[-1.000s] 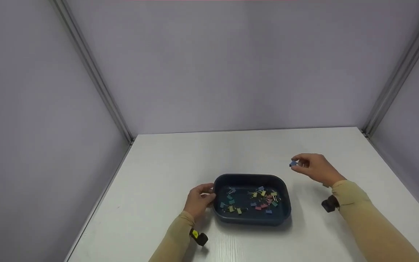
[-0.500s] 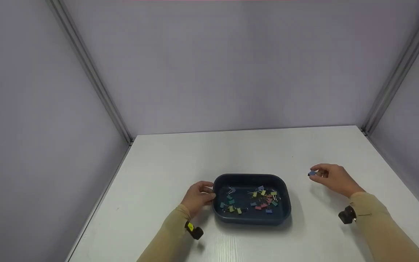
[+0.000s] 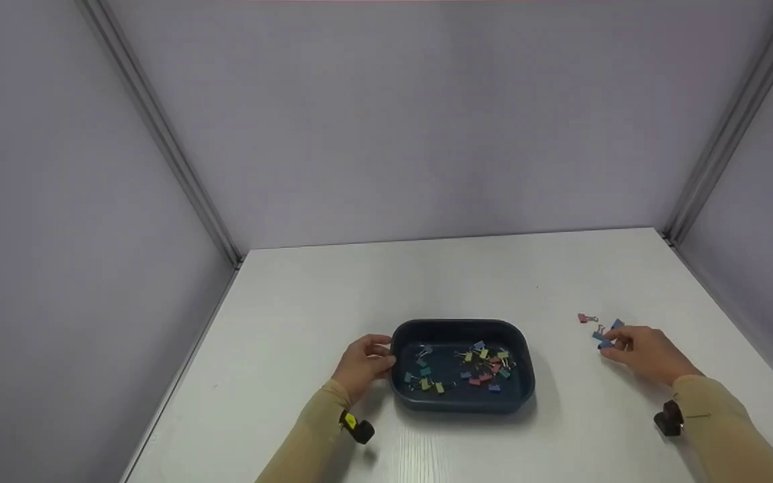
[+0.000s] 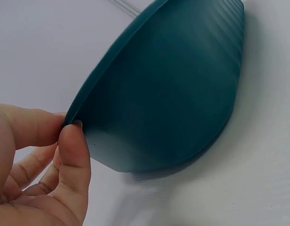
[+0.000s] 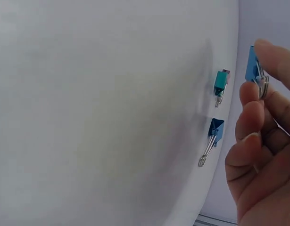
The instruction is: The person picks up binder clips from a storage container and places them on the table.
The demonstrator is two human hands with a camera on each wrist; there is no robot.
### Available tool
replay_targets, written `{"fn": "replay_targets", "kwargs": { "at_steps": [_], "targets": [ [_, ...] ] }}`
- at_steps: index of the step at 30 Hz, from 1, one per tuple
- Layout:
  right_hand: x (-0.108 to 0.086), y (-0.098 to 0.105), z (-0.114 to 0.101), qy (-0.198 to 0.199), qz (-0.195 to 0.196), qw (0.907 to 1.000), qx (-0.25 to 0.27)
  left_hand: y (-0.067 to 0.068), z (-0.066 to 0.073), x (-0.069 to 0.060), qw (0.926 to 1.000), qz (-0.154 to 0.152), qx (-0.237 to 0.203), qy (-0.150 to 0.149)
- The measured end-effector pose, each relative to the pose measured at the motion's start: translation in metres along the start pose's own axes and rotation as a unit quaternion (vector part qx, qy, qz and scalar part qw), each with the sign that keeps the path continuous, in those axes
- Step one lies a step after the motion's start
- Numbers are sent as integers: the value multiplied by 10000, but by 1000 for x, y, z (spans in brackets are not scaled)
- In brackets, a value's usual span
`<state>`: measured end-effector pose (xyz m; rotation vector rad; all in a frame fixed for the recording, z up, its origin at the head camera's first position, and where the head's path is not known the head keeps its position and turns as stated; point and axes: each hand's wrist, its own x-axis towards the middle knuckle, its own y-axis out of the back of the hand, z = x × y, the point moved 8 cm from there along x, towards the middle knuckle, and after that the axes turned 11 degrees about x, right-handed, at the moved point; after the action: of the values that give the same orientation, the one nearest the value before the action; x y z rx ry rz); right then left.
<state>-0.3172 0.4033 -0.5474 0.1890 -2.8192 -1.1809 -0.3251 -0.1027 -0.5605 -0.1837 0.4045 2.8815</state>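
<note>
My left hand (image 3: 358, 365) pinches the left rim of a dark blue-green plastic bin (image 3: 464, 405); in the left wrist view the thumb and a finger grip that rim (image 4: 100, 70). Several small binder clips in blue, green, yellow and pink lie inside the bin, in a left and a right group. To the bin's right, my right hand (image 3: 651, 354) holds a blue binder clip (image 5: 252, 64) between thumb and fingertips, just over the table. Close by on the tabletop lie a teal binder clip (image 5: 220, 81), a blue binder clip (image 5: 216, 129) and a pink binder clip (image 3: 583, 318).
The white table (image 3: 333, 282) carries the bin and the loose clips. Grey panels stand behind it (image 3: 440, 134) and at both sides, with metal posts at the corners. A small black camera sits on each wrist.
My right hand has moved right and toward me with the blue binder clip, down close to the table. The clips it hid before now show. My left hand stays at the bin.
</note>
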Motion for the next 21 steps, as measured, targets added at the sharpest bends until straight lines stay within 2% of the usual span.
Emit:
{"fn": "replay_targets", "kwargs": {
  "at_steps": [5, 10, 15, 21],
  "targets": [
    [-4, -1, 10, -215, -76, 9995, -237, 0, 0, 0, 10000, -9, -90, -19],
    [-6, -1, 14, -237, -89, 9992, -297, 0, 0, 0, 9999, -23, -136, -93],
    [-7, 6, 14, -269, 164, 9992, -248, 0, -2, -1, 9998, -30, -161, -99],
    [-9, 28, 4, -157, 797, 9965, -198, 0, -3, -1, 9998, 3, -150, -104]
  ]
}}
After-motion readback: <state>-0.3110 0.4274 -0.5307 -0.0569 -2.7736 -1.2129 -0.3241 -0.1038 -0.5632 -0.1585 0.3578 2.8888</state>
